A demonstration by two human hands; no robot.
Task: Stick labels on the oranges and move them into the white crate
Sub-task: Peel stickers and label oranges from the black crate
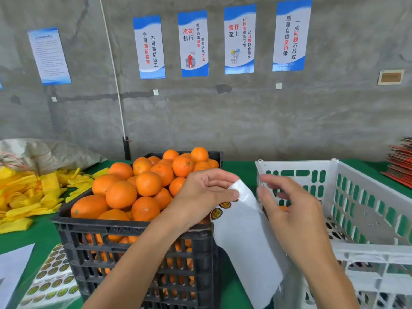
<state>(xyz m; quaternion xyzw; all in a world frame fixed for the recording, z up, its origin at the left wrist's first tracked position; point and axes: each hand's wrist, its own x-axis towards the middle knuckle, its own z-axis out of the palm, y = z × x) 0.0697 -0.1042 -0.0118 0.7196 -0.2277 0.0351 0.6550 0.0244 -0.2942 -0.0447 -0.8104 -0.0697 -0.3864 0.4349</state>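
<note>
A black crate [133,246] heaped with oranges [121,194] stands in the middle of the green table. To its right is the white crate [367,219], where a bit of orange fruit shows behind my right hand. My left hand [205,195] pinches the top of a white label sheet [245,237] that hangs down between the crates; two round dark-and-yellow labels [216,213] show at its left edge. My right hand [287,206] hovers just right of the sheet with fingers loosely spread, holding nothing that I can see.
More label sheets [51,277] lie at the lower left beside white paper [11,270]. Yellow foam nets [29,197] and a grey sack [49,152] fill the left side. Red items [401,161] are stacked at the far right. A concrete wall with posters stands behind.
</note>
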